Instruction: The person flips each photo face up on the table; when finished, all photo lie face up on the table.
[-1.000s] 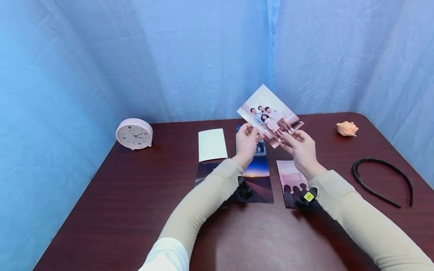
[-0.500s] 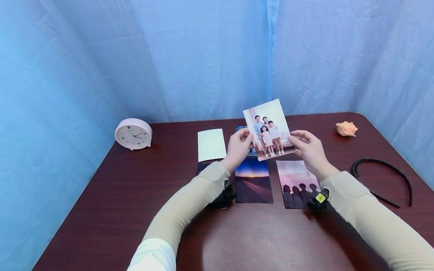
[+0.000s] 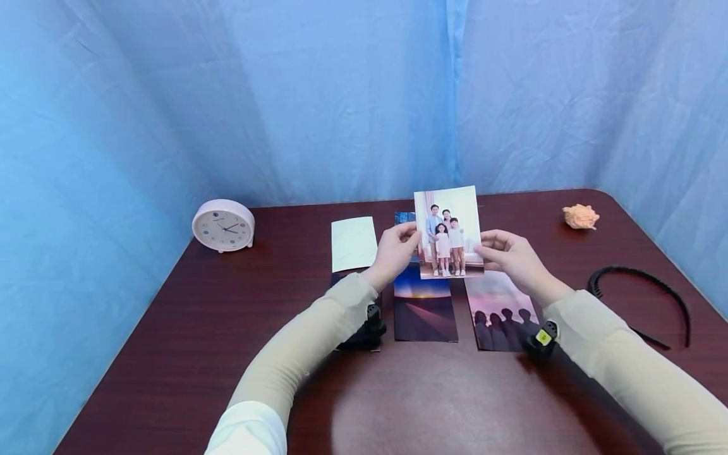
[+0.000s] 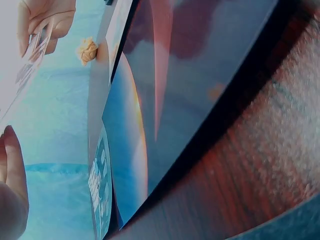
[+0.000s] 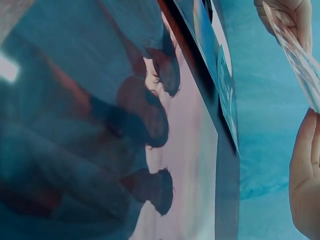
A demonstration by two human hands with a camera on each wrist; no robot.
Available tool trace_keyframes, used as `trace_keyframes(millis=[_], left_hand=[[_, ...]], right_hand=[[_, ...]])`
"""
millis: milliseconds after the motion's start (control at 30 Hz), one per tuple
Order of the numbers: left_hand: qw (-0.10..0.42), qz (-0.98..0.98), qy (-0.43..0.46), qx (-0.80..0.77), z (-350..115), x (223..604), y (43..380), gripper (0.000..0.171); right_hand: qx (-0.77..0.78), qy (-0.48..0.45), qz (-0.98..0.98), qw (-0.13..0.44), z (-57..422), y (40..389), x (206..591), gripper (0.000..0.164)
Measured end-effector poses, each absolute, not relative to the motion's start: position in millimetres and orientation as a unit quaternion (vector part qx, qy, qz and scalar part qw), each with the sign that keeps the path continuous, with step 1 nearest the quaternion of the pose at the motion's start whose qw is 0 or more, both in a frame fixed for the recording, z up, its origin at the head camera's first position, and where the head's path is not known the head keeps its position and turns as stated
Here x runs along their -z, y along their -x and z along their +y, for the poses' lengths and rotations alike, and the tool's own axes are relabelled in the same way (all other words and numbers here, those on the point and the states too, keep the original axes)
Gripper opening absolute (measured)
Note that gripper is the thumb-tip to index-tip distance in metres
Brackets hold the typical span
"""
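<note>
A printed photo (image 3: 449, 234) of a family group in pale clothes is held up over the back of the table, upright and facing the head camera. My left hand (image 3: 392, 253) pinches its left edge, and my right hand (image 3: 514, 260) pinches the lower right edge. Below it lie a sunset road photo (image 3: 425, 313) and a pink photo (image 3: 503, 316) with dark silhouettes. Behind the held print, a bluish photo (image 3: 405, 218) is mostly covered. The left wrist view catches the held photo (image 4: 30, 70) nearly edge-on between both hands.
Left of the hands lies a whitish sheet (image 3: 354, 243), with a dark photo (image 3: 341, 276) partly under my left forearm. A round white clock (image 3: 224, 226) stands at the back left. On the right are a peach-coloured, knobbly object (image 3: 581, 217) and a black headband (image 3: 643, 272). Blue curtains (image 3: 341, 101) enclose the table.
The family photo has turned from a diagonal tilt to upright and come lower. My hands have moved apart to its two side edges, both still gripping it.
</note>
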State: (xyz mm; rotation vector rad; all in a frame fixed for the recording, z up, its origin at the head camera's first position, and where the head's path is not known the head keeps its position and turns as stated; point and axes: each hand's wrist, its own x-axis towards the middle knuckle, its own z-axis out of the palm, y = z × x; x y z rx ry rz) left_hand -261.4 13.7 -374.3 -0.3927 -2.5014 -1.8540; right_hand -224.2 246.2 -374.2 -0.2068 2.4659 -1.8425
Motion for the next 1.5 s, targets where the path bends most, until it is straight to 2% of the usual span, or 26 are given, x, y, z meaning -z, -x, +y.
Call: trace_keyframes(millis=[133, 500, 733, 900, 1000, 1167, 1500], left_hand=[[-0.001, -0.798, 0.124, 0.589, 13, 375, 261, 0.033], [-0.048, -0.772, 0.114, 0.623, 17, 386, 253, 0.037], [-0.047, -0.764, 0.11, 0.634, 19, 390, 243, 0.031], [-0.067, -0.72, 0.105, 0.683, 21, 394, 237, 0.027], [-0.084, -0.69, 0.095, 0.713, 20, 394, 233, 0.027], [-0.084, -0.689, 0.084, 0.715, 22, 393, 233, 0.028], [-0.069, -0.679, 0.062, 0.728, 27, 392, 244, 0.03]], right_hand=[[0.585, 0.07, 0.807, 0.033, 245, 225, 376, 0.035], [0.587, 0.062, 0.807, 0.014, 248, 227, 379, 0.035], [0.595, 0.054, 0.802, -0.004, 248, 228, 379, 0.038], [0.596, 0.043, 0.802, -0.007, 248, 228, 377, 0.04], [0.593, 0.035, 0.805, -0.009, 249, 229, 377, 0.043], [0.59, 0.03, 0.807, -0.011, 250, 230, 375, 0.048], [0.595, 0.055, 0.8, 0.059, 258, 232, 374, 0.054]])
